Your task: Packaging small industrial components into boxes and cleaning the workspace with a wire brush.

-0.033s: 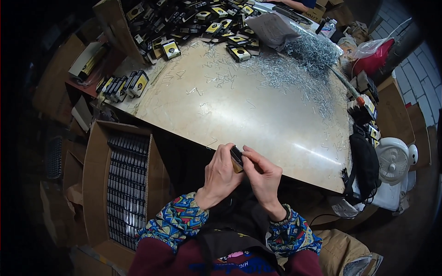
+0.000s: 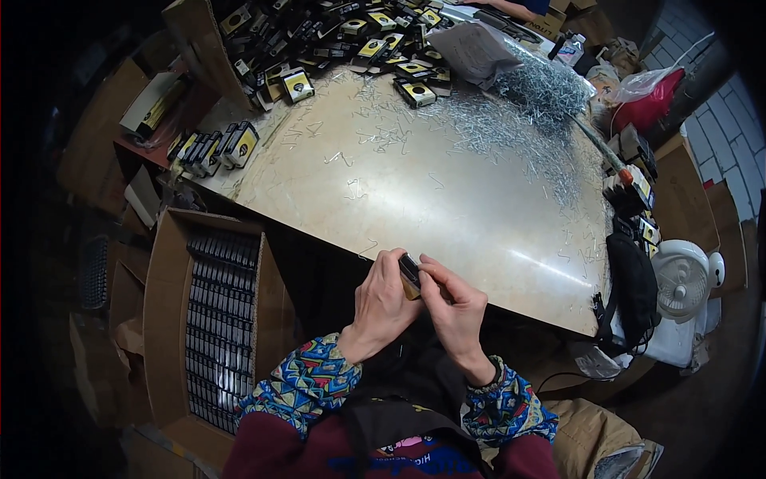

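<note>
Close to the table's near edge, my left hand (image 2: 378,297) is closed around a small black box (image 2: 409,271), held upright at a tilt with a tan lower end showing. My right hand (image 2: 456,307) pinches at the box's right side, thumb and forefinger together against it. The fingers cover much of the box, and whether a wire piece is also between them is hidden. Bent wire hooks (image 2: 369,249) lie on the table (image 2: 471,215) just beyond my hands.
A heap of black-and-yellow boxes (image 2: 319,40) covers the far left. Loose metal wires (image 2: 542,96) pile at the far right by a stick (image 2: 602,148). Upright boxes (image 2: 219,149) line the left edge. Below stands a packed carton (image 2: 152,319). A white fan (image 2: 681,279) stands right.
</note>
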Demonstrator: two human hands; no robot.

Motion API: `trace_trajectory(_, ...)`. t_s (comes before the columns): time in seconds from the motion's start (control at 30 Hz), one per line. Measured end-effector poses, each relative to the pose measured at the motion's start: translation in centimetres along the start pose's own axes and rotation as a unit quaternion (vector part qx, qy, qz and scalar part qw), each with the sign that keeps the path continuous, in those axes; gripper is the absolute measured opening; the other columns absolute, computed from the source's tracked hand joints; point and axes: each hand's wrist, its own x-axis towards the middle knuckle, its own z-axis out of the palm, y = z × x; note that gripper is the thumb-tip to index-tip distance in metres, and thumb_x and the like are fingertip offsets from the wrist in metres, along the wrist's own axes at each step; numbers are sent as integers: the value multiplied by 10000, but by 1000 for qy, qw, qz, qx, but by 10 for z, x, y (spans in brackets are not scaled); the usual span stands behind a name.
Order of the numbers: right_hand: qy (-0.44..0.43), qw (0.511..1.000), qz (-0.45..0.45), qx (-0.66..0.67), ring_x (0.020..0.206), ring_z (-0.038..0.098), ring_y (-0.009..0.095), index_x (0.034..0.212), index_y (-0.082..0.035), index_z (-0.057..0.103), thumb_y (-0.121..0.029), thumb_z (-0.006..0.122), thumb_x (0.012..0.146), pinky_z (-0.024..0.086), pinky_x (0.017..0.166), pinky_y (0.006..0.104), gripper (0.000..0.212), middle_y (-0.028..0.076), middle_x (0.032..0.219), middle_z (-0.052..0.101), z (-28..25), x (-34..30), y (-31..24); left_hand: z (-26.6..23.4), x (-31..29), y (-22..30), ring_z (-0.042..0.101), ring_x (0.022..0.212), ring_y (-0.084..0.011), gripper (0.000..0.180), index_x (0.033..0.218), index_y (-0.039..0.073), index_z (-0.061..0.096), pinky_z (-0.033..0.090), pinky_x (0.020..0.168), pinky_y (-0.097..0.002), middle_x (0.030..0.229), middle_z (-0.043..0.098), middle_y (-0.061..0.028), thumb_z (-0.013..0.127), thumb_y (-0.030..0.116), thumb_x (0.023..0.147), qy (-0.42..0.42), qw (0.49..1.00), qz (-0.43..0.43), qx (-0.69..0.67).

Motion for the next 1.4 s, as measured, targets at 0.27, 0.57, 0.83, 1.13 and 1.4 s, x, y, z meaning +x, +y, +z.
trace_trajectory(0.27, 20, 965, -218, -147, 907, 703, 297, 1025, 68, 647, 64, 617, 878, 556, 791, 316, 150, 227, 1061, 685, -3, -1, 5, 9, 7, 12, 625, 827, -396, 447, 1091, 10, 451, 513, 650, -437, 962, 579, -188, 734, 161, 779, 25, 999, -21, -42)
trace_trajectory(0.57, -20, 948, -261, -181, 956, 680, 306, 1076, 59, 645, 101, 591, 866, 542, 826, 335, 222, 234, 1120, 656, -28, 14, 13, 25, 20, 17, 604, 882, -386, 489, 1134, -2, 453, 505, 691, -440, 1006, 563, -180, 735, 168, 772, -1, 999, -12, -38)
trace_trajectory(0.83, 21, 910, -256, -324, 1136, 591, 236, 1195, 28, 579, 94, 526, 917, 503, 920, 326, 290, 155, 1282, 579, -101, 58, 48, 17, 42, 14, 512, 1111, -373, 638, 1329, -59, 420, 457, 928, -420, 1198, 538, -217, 711, 177, 813, -16, 995, 92, -40)
trace_trajectory(1.13, -118, 947, -177, -240, 1173, 563, 364, 1185, 4, 607, -60, 633, 909, 476, 968, 415, 285, 211, 1349, 529, -54, 104, 40, -41, 107, -72, 572, 955, -326, 327, 1134, -2, 622, 445, 850, -409, 984, 616, -176, 649, 183, 865, 53, 998, 32, -23)
trace_trajectory(1.4, 66, 842, -195, -500, 999, 559, 407, 1080, -82, 670, -180, 618, 870, 455, 877, 480, 237, 244, 1063, 609, -56, 262, 106, -100, 267, -151, 490, 1147, -426, 628, 1325, -34, 397, 397, 966, -520, 1254, 499, -253, 641, 337, 881, 144, 960, -115, 210)
